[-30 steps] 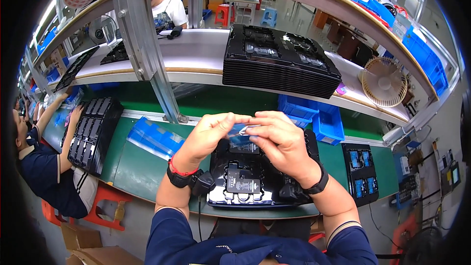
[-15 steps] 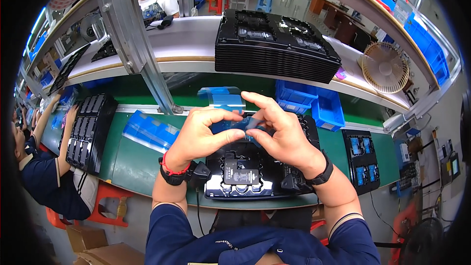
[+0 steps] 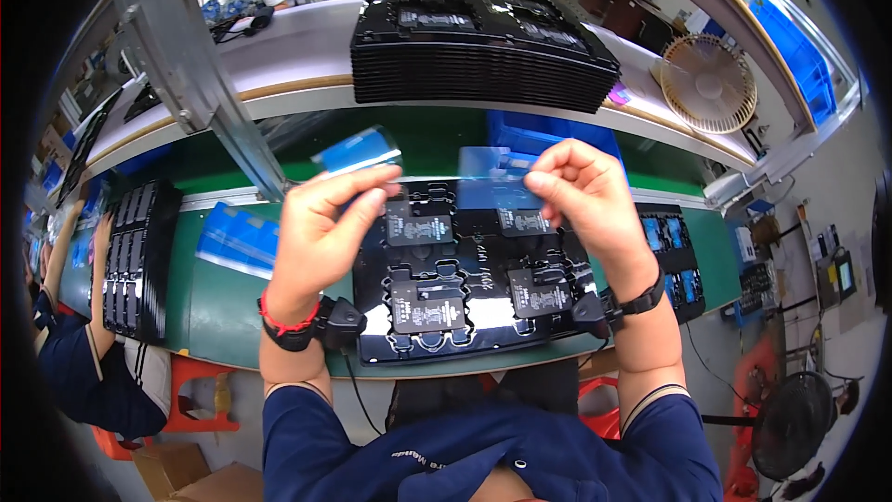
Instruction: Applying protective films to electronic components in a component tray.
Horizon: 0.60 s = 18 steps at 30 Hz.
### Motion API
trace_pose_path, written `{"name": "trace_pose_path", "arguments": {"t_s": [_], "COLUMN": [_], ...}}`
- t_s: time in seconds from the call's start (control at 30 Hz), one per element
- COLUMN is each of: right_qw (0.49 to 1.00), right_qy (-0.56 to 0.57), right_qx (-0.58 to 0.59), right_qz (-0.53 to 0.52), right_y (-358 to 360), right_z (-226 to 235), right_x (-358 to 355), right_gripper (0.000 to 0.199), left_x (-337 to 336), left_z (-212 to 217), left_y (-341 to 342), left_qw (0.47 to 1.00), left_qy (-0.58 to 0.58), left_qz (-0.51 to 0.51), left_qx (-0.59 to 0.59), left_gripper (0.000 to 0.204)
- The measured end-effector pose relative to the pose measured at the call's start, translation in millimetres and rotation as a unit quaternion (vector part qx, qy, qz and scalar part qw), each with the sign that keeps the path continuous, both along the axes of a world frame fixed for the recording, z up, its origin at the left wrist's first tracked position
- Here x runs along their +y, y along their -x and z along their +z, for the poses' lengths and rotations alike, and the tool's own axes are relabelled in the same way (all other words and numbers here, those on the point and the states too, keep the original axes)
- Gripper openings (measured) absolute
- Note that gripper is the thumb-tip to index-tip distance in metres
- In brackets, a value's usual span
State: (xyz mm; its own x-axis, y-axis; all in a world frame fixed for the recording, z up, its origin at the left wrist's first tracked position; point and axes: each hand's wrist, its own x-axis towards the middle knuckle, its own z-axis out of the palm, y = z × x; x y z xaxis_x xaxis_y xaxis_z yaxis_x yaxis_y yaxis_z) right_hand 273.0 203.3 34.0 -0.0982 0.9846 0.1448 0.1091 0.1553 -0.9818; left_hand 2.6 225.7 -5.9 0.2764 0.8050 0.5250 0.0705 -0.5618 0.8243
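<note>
My left hand [image 3: 321,228] pinches a strip of blue and clear film [image 3: 358,151] between thumb and forefinger. In my right hand [image 3: 595,200], a thin clear bluish film sheet [image 3: 485,188] is held by its right side, apart from the strip. Below both hands lies a black moulded tray [image 3: 483,265] on the green bench. Flat dark rectangular packs with white print, such as the near-left pack [image 3: 427,305], sit in its recesses. The sheet partly covers the tray's far right.
More blue film [image 3: 237,237] lies left of the tray. A co-worker's hands touch a black tray stack [image 3: 139,260] at far left. Another tray [image 3: 671,234] with blue pieces stands right. A tall tray stack [image 3: 483,74] and a fan [image 3: 708,85] occupy the shelf; a blue bin [image 3: 548,133] sits beneath.
My hands were close together over the tray and have moved apart, each now with its own piece of film. The view has shifted, uncovering more packs in the tray.
</note>
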Motion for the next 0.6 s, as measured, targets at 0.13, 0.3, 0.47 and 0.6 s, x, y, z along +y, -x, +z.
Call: {"name": "trace_pose_path", "arguments": {"t_s": [0.13,0.3,0.47,0.6], "right_qw": [0.991,0.981,0.977,0.975], "right_qy": [0.093,0.159,0.182,0.187], "right_qx": [-0.084,-0.095,-0.09,-0.096], "right_qz": [-0.041,-0.053,-0.066,-0.075], "right_y": [-55.0,-69.9,-64.6,-59.9], "right_z": [-25.7,-51.8,-50.9,-48.9], "right_x": [10.1,16.4,17.5,17.4], "right_gripper": [0.011,0.013,0.014,0.012], "left_x": [-0.1,-0.1,-1.1,-1.0], "left_z": [3.9,6.1,7.1,7.6], "left_y": [-4.7,-8.6,-10.8,-11.1], "left_qw": [0.993,0.992,0.992,0.993], "left_qy": [0.074,0.08,0.093,0.093], "left_qz": [-0.032,-0.028,-0.014,-0.006], "left_qx": [-0.088,-0.09,-0.088,-0.077], "left_gripper": [0.038,0.042,0.042,0.043]}}
